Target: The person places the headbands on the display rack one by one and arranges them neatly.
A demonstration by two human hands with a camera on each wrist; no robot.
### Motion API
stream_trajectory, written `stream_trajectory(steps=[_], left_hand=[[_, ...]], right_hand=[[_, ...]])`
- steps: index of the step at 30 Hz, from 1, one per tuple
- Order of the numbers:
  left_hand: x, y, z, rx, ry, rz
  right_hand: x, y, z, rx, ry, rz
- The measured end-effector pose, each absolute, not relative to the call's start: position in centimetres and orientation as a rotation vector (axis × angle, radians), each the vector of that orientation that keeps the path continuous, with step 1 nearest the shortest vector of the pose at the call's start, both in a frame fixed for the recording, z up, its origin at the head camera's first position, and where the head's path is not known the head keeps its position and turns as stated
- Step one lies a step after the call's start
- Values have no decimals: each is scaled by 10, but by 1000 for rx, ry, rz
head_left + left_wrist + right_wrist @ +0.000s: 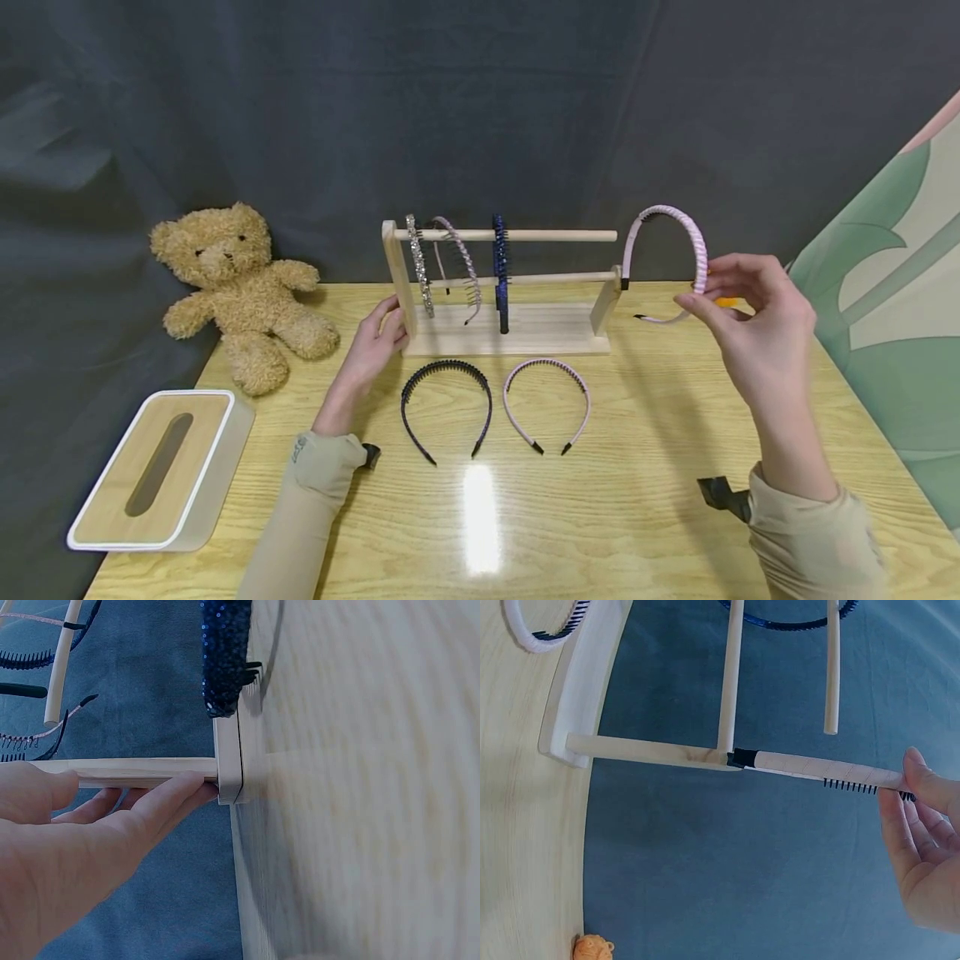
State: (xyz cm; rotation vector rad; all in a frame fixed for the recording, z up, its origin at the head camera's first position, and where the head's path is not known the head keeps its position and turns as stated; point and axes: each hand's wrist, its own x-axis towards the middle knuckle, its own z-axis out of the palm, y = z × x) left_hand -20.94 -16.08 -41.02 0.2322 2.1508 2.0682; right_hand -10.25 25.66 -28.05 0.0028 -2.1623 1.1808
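Observation:
My right hand (765, 312) pinches a pale pink ribbon-wrapped headband (701, 242) between thumb and fingers, held up beyond the right end of a wooden headband rack (525, 346). In the right wrist view, its black-capped tip (744, 757) overlaps the rack's end post (660, 752). On the rack hang a glittery silver headband (418, 267), a thin pink headband (467, 267) and a navy sequined headband (501, 267). My left hand (375, 337) touches the left post (135, 771), its fingers extended along the wood.
Before the rack, a dark toothed headband (446, 364) and a pink headband (546, 362) lie on the table (600, 533). To the left sit a teddy bear (251, 292) and a wood-topped tissue box (105, 500). A small orange object (594, 949) lies near the back right edge.

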Motion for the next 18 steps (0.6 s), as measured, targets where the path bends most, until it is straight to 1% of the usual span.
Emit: stream_trajectory(steps=[18], left_hand=[[-209, -161, -410, 216, 2159, 2055]], right_hand=[[-110, 233, -272, 72, -2149, 1164]])
